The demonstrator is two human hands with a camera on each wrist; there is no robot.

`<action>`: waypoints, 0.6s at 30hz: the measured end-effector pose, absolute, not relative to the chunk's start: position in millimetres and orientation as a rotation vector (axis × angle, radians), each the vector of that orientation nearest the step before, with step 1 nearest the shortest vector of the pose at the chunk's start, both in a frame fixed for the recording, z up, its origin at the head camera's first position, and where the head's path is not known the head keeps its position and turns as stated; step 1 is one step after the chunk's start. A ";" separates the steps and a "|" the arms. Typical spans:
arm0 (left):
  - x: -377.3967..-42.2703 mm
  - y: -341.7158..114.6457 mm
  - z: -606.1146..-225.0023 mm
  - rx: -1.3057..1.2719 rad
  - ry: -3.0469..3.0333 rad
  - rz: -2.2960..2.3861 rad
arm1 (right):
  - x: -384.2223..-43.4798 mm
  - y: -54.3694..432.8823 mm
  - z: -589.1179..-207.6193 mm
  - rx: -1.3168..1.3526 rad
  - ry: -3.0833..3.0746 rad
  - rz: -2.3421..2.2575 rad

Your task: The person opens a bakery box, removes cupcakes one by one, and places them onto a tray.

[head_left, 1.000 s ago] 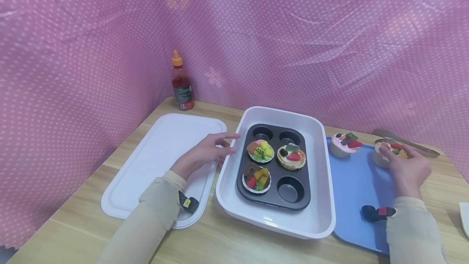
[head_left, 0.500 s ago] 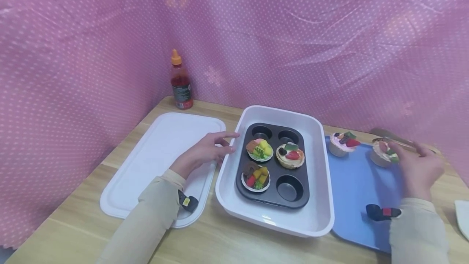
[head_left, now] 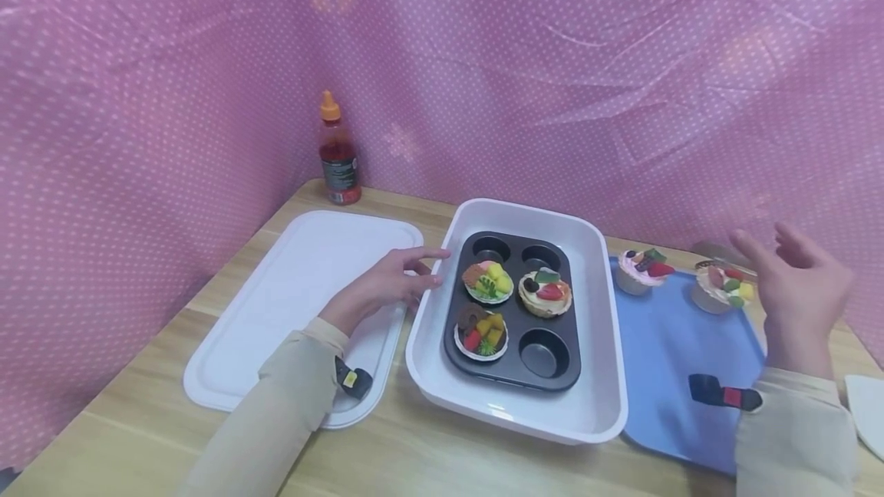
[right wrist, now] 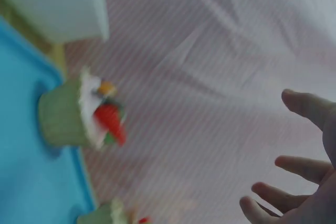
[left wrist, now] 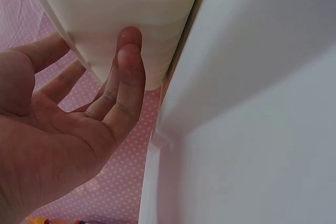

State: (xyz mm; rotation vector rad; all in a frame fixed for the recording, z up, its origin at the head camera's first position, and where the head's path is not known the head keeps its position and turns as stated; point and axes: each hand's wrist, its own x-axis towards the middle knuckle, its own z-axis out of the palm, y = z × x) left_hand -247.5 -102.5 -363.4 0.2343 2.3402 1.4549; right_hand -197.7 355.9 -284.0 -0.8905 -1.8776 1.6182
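Note:
My left hand point(head_left: 383, 282) holds the left rim of a deep white tub point(head_left: 618, 343). In the left wrist view, some fingers point(left wrist: 130, 69) curl against the tub's outer wall, while others reach over its edge. Inside the tub lies a dark muffin tin point(head_left: 497, 366) bearing a fruit tart point(head_left: 487, 282), a chocolate tart point(head_left: 481, 333) and a cream tart point(head_left: 545, 294); its other cups are bare. Holding nothing, my right hand point(head_left: 804, 297) is raised with spread fingers. It is nearest a fruit-topped cupcake point(head_left: 720, 290) on the blue tray point(head_left: 680, 366), where a pink-cream cupcake point(head_left: 641, 273) also stands.
A white board point(head_left: 297, 305) lies left of the tub, partly under my left arm. Behind it stands a sauce bottle point(head_left: 339, 156). A white edge point(head_left: 866, 409) shows at far right. Pink dotted cloth point(head_left: 525, 83) hangs behind the wooden table point(head_left: 138, 390).
My right hand has let go of the fruit-topped cupcake, which now stands on the blue tray, and has moved right and up from it. My left hand has stayed at the tub.

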 end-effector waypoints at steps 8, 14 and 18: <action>-247.7 -101.4 -362.3 0.237 2.341 1.446 | -183.4 323.1 -261.3 -0.693 -1.924 1.728; -246.0 -101.6 -360.6 0.228 2.341 1.445 | -179.6 299.8 -255.8 -0.559 -2.147 1.684; -245.9 -101.1 -360.8 0.230 2.349 1.441 | -179.1 287.1 -257.9 -0.419 -2.222 1.718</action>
